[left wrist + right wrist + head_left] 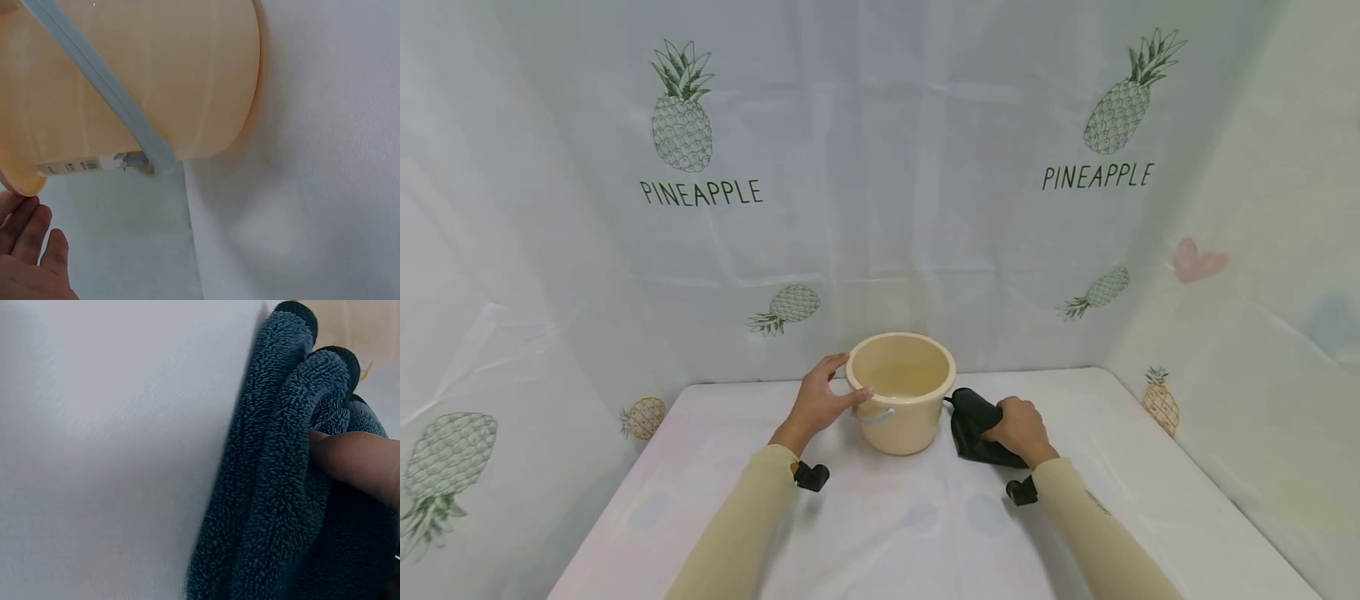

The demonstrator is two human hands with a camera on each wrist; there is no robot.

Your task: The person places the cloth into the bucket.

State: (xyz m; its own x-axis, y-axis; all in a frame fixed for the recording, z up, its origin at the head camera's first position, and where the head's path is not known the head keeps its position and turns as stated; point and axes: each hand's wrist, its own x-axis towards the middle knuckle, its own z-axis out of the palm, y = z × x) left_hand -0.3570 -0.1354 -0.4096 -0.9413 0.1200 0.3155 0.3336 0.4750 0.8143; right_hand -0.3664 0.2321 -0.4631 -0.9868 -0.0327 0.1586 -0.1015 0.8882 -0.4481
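A cream plastic bucket [904, 429] stands upright near the back of the table, its grey handle [103, 78] hanging down outside. My left hand [820, 402] is at the left of the bucket's rim, thumb and fingers spread apart. In the left wrist view, fairly straight fingers [31, 234] touch the rim from outside. To the bucket's right, my right hand [1019, 429] grips a dark towel [976, 410], bunched and partly lying on the table. The right wrist view shows its fuzzy folds [275, 456] with the thumb [356, 459] pressed into them; the other fingers are mostly hidden.
A pale cloth covers the table [880, 533]. Directly behind the bucket hangs a white curtain [880, 167] printed with pineapples, and similar sheets enclose both sides. A label [69, 166] is stuck on the bucket's wall. Small black devices [811, 477] are strapped at both wrists.
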